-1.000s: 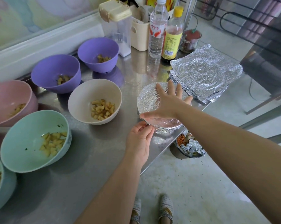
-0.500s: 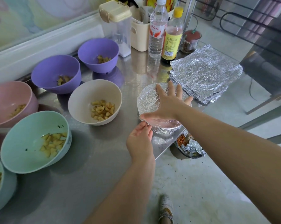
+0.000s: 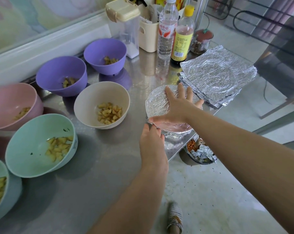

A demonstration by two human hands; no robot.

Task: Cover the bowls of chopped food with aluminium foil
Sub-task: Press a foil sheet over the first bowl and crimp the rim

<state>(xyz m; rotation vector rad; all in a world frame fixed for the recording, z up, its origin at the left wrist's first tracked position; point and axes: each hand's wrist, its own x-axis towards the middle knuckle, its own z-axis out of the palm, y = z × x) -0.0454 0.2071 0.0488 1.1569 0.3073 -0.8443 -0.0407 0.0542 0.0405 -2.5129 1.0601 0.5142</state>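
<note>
Steel table (image 3: 100, 174) holds foil-covered bowl (image 3: 158, 102); speckled pale floor (image 3: 218, 208) beside.

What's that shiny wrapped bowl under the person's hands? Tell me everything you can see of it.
The foil-covered bowl is round, its top sealed by crinkled silver foil pulled fairly flat and tucked down around the rim. It stands upright near the edge of the steel table, beside the stack of foil sheets. The right hand lies flat on top with fingers spread; the left hand touches the foil at the near rim. Its contents are hidden.
</note>
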